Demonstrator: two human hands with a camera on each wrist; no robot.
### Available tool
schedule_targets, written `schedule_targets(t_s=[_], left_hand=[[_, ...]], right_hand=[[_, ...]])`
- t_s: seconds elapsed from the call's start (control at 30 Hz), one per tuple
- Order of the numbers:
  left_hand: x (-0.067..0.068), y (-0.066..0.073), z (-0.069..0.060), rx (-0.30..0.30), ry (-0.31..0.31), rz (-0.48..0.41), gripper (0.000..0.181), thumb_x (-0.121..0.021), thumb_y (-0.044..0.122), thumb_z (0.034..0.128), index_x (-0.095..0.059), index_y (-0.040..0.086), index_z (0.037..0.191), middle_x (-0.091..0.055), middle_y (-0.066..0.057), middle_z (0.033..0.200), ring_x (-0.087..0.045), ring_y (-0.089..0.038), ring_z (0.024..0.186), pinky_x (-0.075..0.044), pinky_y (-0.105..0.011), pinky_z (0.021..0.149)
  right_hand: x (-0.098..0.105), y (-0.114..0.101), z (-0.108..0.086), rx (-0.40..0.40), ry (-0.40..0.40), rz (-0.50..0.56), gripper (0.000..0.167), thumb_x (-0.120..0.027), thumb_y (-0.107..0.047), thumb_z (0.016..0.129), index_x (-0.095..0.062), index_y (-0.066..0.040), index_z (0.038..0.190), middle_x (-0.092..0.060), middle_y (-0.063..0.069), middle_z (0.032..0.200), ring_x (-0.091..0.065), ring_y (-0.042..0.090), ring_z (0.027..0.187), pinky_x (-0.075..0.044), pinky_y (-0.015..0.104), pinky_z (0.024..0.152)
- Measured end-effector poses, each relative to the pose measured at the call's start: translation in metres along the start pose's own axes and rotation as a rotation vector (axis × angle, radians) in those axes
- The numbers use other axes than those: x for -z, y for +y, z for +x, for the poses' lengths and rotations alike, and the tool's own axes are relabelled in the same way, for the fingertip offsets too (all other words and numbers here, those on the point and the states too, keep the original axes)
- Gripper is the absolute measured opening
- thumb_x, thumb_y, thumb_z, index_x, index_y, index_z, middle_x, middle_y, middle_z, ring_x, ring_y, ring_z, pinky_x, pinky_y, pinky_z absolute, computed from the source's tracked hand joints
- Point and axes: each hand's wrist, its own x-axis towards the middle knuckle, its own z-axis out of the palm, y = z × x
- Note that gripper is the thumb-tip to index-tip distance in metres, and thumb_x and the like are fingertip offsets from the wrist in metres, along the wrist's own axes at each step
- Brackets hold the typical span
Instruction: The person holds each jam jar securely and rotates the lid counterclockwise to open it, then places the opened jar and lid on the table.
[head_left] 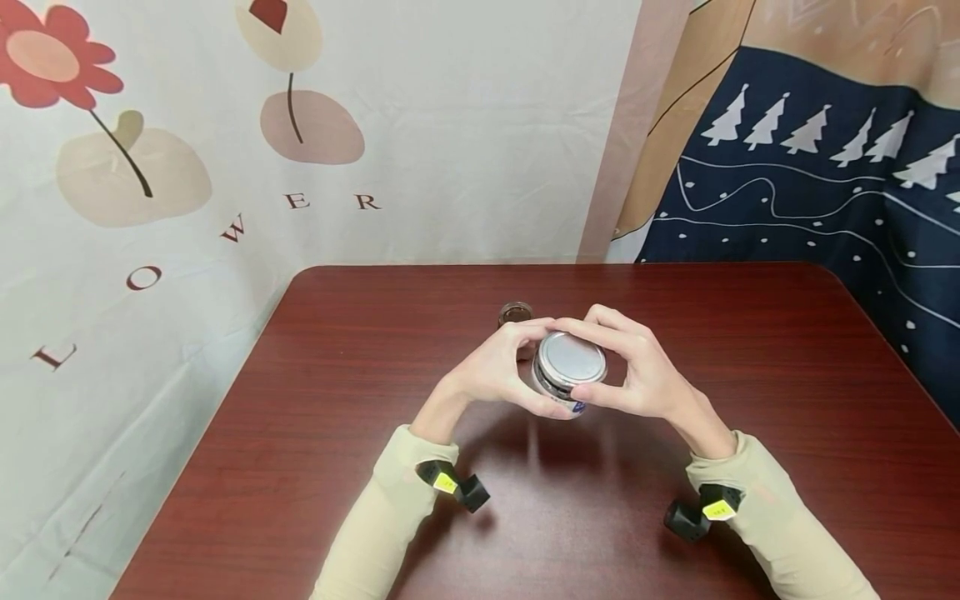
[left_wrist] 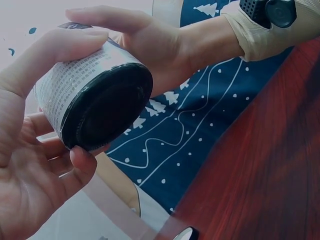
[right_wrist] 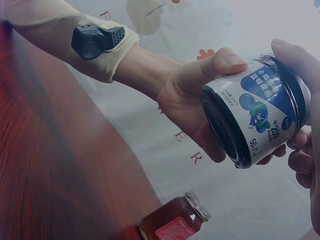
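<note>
A jam jar [head_left: 573,358] with a silver lid, dark contents and a white and blue blueberry label [right_wrist: 260,107] is held above the table. The left hand [head_left: 498,367] grips its body from the left, thumb on the near side, fingers behind. At the top, the right hand [head_left: 637,367] holds the lid's rim between thumb and fingers. The jar tilts, and its dark base [left_wrist: 107,107] shows in the left wrist view. Behind the left hand stands a second jar [right_wrist: 175,220], with amber-brown contents, a red label and a metal lid; the head view shows only its upper part.
The dark red wooden table [head_left: 337,467] stretches beneath both arms. A pale flower-print cloth [head_left: 465,125] hangs behind it, with a navy cloth [head_left: 795,192] with white trees at the right. Each sleeve carries a black wrist camera [head_left: 453,483].
</note>
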Motion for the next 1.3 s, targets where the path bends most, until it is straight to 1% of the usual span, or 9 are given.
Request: schedule_targets(t_s=[0.17,0.3,0.37,0.47,0.57,0.7,0.87,1.07,1.3], left_hand=[[0.0014,-0.0003,0.0007,-0.032,0.019,0.013,0.059,-0.093,0.002,0.0626,-0.067,0.000,0.116,-0.069,-0.005,0.106,-0.067,-0.020,0.093,-0.054,-0.035,0.085],[0.0023,-0.0018,0.0013,-0.071,0.043,0.019,0.063,-0.094,0.001,0.0619,-0.066,0.002,0.118,-0.069,-0.004,0.107,-0.066,-0.020,0.096,-0.054,-0.037,0.088],[0.0025,-0.0025,0.0015,-0.077,0.065,0.031,0.062,-0.094,0.002,0.0621,-0.067,0.004,0.118,-0.068,-0.003,0.108,-0.064,-0.020,0.097,-0.055,-0.036,0.085],[0.0023,-0.0023,0.0019,-0.062,0.112,0.090,0.059,-0.095,0.008,0.0631,-0.069,0.008,0.116,-0.067,0.001,0.107,-0.060,-0.017,0.097,-0.054,-0.032,0.077],[0.0015,-0.0022,0.0023,-0.042,0.168,0.185,0.058,-0.096,0.015,0.0626,-0.070,0.012,0.115,-0.066,0.005,0.105,-0.057,-0.015,0.096,-0.051,-0.030,0.071],[-0.0013,-0.0030,0.0034,-0.014,0.248,0.312,0.058,-0.097,0.024,0.0601,-0.071,0.015,0.112,-0.065,0.010,0.102,-0.054,-0.013,0.094,-0.049,-0.030,0.071],[-0.0049,-0.0040,0.0046,0.022,0.309,0.386,0.060,-0.098,0.027,0.0586,-0.072,0.014,0.111,-0.065,0.010,0.101,-0.053,-0.010,0.095,-0.048,-0.029,0.075],[-0.0057,-0.0046,0.0047,0.047,0.338,0.420,0.062,-0.097,0.028,0.0583,-0.072,0.013,0.113,-0.064,0.008,0.102,-0.054,-0.009,0.094,-0.048,-0.027,0.075],[-0.0054,-0.0044,0.0046,0.044,0.327,0.420,0.062,-0.097,0.029,0.0587,-0.072,0.013,0.113,-0.064,0.008,0.101,-0.054,-0.009,0.093,-0.049,-0.028,0.074]], right_hand=[[0.0007,-0.0004,0.0012,0.001,-0.006,-0.012,0.068,-0.067,-0.054,0.093,-0.061,-0.002,0.136,-0.059,-0.002,0.098,-0.051,0.012,0.089,-0.039,0.028,0.070],[0.0017,-0.0009,0.0016,-0.017,0.000,-0.037,0.072,-0.066,-0.057,0.091,-0.060,-0.002,0.137,-0.059,-0.004,0.098,-0.049,0.012,0.088,-0.038,0.027,0.073],[0.0021,-0.0011,0.0016,-0.029,0.014,-0.056,0.072,-0.067,-0.058,0.091,-0.060,-0.003,0.137,-0.058,-0.005,0.095,-0.048,0.012,0.086,-0.037,0.027,0.074],[0.0026,-0.0011,0.0015,-0.051,0.039,-0.082,0.070,-0.067,-0.059,0.090,-0.061,-0.005,0.135,-0.056,-0.005,0.093,-0.046,0.012,0.084,-0.037,0.028,0.074],[0.0024,0.0001,0.0012,-0.069,0.064,-0.114,0.068,-0.068,-0.059,0.090,-0.062,-0.006,0.132,-0.054,-0.005,0.091,-0.046,0.012,0.084,-0.037,0.027,0.074],[0.0017,0.0034,0.0004,-0.094,0.093,-0.162,0.066,-0.068,-0.059,0.089,-0.064,-0.007,0.129,-0.051,-0.004,0.087,-0.046,0.013,0.084,-0.036,0.025,0.072],[0.0014,0.0058,-0.0011,-0.133,0.105,-0.203,0.067,-0.068,-0.061,0.088,-0.064,-0.007,0.127,-0.049,-0.005,0.086,-0.046,0.012,0.084,-0.036,0.025,0.069],[0.0004,0.0065,-0.0020,-0.147,0.112,-0.208,0.065,-0.070,-0.058,0.088,-0.065,-0.005,0.125,-0.050,-0.003,0.085,-0.047,0.013,0.084,-0.037,0.026,0.069],[0.0001,0.0072,-0.0020,-0.132,0.121,-0.223,0.064,-0.068,-0.060,0.088,-0.067,-0.006,0.122,-0.050,-0.003,0.084,-0.047,0.011,0.082,-0.037,0.023,0.068]])
